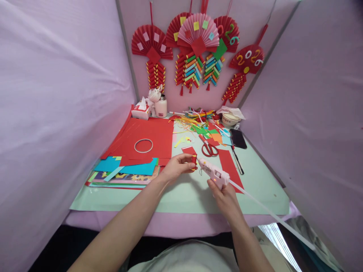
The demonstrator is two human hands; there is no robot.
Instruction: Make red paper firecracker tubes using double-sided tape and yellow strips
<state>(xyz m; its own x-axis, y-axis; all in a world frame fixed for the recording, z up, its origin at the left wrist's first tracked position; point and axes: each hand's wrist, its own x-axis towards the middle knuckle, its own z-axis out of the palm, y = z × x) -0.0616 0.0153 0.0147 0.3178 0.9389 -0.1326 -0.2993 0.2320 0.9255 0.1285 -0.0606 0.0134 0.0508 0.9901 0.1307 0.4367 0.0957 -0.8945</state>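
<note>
My left hand (176,166) pinches a small red paper roll (194,159) with yellow bands, holding it just above the pale green table mat (181,196). My right hand (224,194) grips a pink hot glue gun (213,173), its nozzle pointing left and almost touching the roll. A white glue stick (263,207) sticks out behind the gun toward the lower right. Both hands hover over the mat's middle front.
Red paper sheets (147,138) with a metal ring (143,146) lie at the left over a coloured paper stack (124,172). Red scissors (209,148), paper scraps, a phone (238,138), a bowl (230,119) and a tissue box (141,110) sit behind. Paper fan decorations (195,41) hang on the back wall.
</note>
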